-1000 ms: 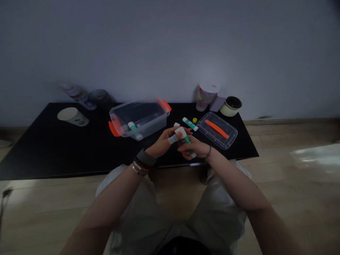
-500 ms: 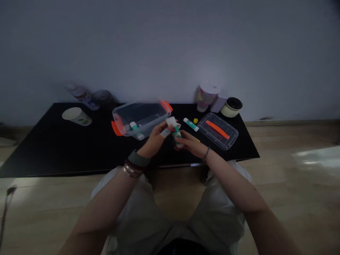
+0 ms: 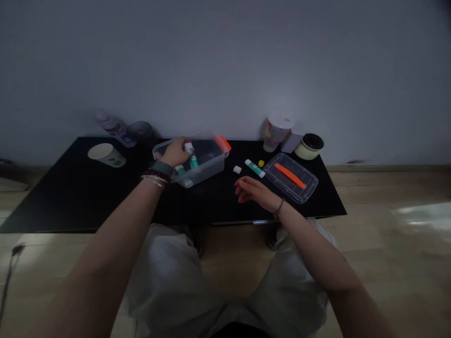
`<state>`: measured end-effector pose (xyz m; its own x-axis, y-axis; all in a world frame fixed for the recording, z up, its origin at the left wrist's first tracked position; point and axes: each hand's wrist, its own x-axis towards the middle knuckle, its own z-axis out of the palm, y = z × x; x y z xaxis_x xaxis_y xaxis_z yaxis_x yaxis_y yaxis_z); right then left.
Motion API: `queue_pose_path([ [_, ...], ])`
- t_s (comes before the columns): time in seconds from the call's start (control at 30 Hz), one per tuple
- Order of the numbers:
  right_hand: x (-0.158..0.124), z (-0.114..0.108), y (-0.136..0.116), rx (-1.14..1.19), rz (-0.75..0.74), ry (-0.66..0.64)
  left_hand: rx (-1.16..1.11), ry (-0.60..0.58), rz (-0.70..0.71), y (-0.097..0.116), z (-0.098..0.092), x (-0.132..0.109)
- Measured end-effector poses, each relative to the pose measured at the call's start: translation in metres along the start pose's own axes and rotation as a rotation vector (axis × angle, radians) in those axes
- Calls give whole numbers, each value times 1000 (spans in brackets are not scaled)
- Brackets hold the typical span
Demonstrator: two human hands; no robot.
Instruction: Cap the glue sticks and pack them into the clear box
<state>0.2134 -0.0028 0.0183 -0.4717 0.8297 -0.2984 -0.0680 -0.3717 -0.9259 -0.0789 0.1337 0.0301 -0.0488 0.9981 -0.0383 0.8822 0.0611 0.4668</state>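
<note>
My left hand (image 3: 176, 152) reaches into the clear plastic box (image 3: 211, 168), its fingers closed around the white end of a green glue stick (image 3: 193, 161). A second glue stick (image 3: 183, 175) lies inside the box, below that hand. Over the table's front half hovers my right hand (image 3: 254, 191), fingers loosely bent and apart, holding nothing. Just beyond it are a small white cap (image 3: 237, 169) and another green-and-white glue stick (image 3: 254, 168) on the table. A yellow cap (image 3: 261, 163) sits beside that stick.
The box's clear lid (image 3: 292, 178), with an orange handle, lies at the right. Behind it stand a plastic cup (image 3: 276, 134), a pale box (image 3: 293, 137) and a cream pot (image 3: 309, 146). A paper cup (image 3: 106, 155), a bottle (image 3: 116, 127) and a dark round container (image 3: 141, 131) occupy the left.
My left hand has carried the glue stick leftward from between both hands into the box. My right hand has let go of it and stays near the same spot.
</note>
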Motion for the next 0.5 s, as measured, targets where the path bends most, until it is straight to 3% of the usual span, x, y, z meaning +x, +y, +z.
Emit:
queue_pose_path([
  [0.27,-4,-6,-4,-29,-19,-14,283,-241,-65,-15,23,13],
  [0.5,-5,-9,-4,-39,-22,-18,343,-204,-132,-22,27,15],
])
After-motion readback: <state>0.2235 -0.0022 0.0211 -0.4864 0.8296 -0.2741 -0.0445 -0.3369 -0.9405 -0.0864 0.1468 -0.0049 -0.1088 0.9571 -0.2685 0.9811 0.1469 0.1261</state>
